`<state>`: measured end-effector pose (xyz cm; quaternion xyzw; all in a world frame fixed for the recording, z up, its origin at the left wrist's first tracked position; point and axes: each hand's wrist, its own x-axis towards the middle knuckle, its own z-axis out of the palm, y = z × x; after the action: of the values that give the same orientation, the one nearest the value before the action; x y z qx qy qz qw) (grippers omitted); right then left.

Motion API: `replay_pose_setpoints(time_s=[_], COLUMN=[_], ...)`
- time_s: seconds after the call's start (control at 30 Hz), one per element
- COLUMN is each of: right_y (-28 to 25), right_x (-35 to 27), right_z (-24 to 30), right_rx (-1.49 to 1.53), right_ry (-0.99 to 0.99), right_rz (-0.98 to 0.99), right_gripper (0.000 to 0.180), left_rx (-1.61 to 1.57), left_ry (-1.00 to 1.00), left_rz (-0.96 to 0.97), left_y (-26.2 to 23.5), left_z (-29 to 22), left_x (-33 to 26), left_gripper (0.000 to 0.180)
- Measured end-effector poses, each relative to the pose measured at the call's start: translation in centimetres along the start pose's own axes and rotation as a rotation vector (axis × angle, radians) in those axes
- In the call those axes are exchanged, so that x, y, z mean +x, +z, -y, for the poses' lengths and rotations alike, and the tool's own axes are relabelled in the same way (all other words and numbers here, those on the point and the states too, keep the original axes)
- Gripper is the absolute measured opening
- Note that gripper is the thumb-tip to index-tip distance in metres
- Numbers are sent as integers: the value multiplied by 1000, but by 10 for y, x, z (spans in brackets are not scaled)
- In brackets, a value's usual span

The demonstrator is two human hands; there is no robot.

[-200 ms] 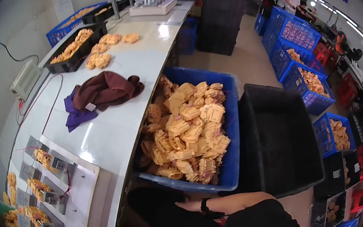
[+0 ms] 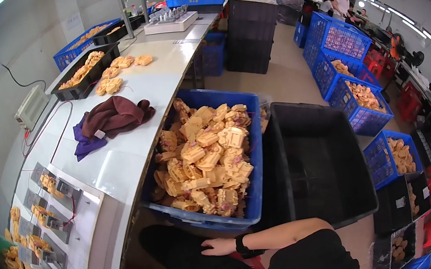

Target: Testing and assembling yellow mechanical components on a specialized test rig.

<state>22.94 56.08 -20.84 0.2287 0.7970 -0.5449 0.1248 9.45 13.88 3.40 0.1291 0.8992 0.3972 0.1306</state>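
My right hand [image 2: 218, 246] lies on my dark-clothed thigh, fingers stretched out and holding nothing; a black band circles the wrist. Just beyond it stands a blue crate [image 2: 259, 167], heaped with tan moulded plastic parts [image 2: 208, 155], some with pinkish wires. The hand does not touch the crate. To its right sits a large black bin [image 2: 324, 162]. My left hand is out of view.
On the white workbench [image 2: 137, 171] at left are a fixture board [image 2: 96, 252] with metal clamps and tan parts, a crumpled maroon and purple cloth [image 2: 115, 117], and a black tray [image 2: 85, 76] of parts. Stacked blue crates [image 2: 336, 41] line the right; people sit or stand beyond.
The whole view has shifted a little, so the crate and bench sit further left. My right hand shows more fully on the thigh, its fingers now visible.
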Motion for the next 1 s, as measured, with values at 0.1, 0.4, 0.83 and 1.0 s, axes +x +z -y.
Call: replay_pose_setpoints(time_s=[0.1,0.4,0.83,1.0], right_y=[-32,-84,-50,-62], right_x=[-34,-56,-29,8], right_z=[46,238,312,315], right_rx=[-9,228,-176,-158], right_ry=[-312,-904,-1175,-997], right_rz=[57,-96,-334,-568], right_gripper=[41,21,12,11], left_rx=[-156,-28,-760,-533], left_ry=[87,281,129,102], left_rz=[57,-206,-561,-579], left_y=[15,5,28,10], left_z=[3,-52,-55,-29], left_x=[-2,10,13,31], left_gripper=[27,16,17,21])
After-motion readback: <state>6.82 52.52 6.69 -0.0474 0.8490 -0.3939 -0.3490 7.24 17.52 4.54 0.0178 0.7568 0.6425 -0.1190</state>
